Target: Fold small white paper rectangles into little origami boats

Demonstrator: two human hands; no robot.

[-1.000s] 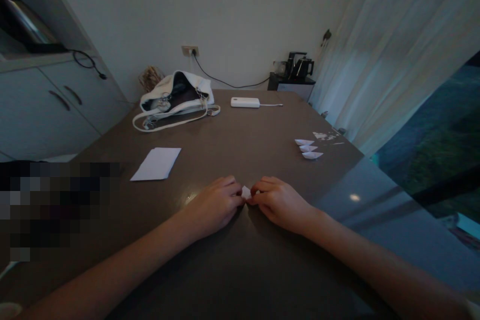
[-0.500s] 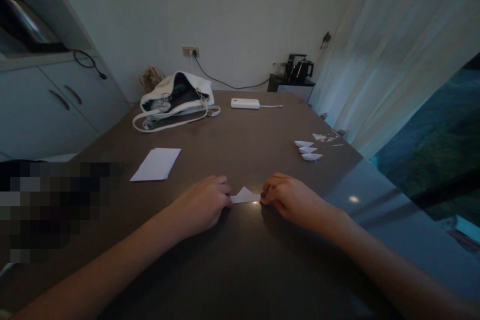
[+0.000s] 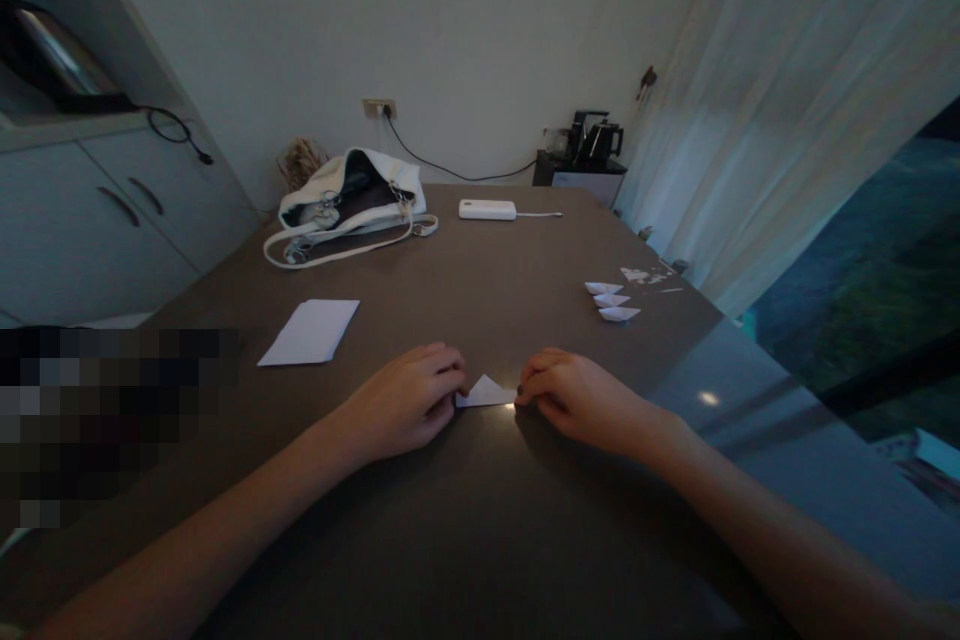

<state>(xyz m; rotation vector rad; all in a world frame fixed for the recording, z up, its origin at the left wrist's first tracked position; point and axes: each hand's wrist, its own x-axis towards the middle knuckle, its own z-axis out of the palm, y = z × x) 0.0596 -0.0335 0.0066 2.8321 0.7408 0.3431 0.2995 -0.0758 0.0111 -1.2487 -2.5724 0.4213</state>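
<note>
A small folded piece of white paper (image 3: 484, 393) with a pointed peak and a flat lower edge is held low at the near middle of the table. My left hand (image 3: 420, 395) is closed at its left end, with the fingers bent over the corner. At the opposite end, my right hand (image 3: 574, 395) pinches the right tip between thumb and fingers. The fingers partly hide both ends of the paper. Three folded paper boats (image 3: 612, 300) stand close together beyond my right hand. Flat white sheets (image 3: 309, 332) lie stacked beyond my left forearm.
A white handbag (image 3: 352, 195) with a looped strap lies at the back left of the brown table (image 3: 480, 270). A white power bank (image 3: 487, 210) with a short cable is at the back. Torn paper scraps (image 3: 637, 275) lie near the right edge, beside the curtain (image 3: 720, 120).
My left hand has shifted its fingers slightly up at the paper's left corner, uncovering more of that end. My right hand stays at the right tip. The view has moved slightly.
</note>
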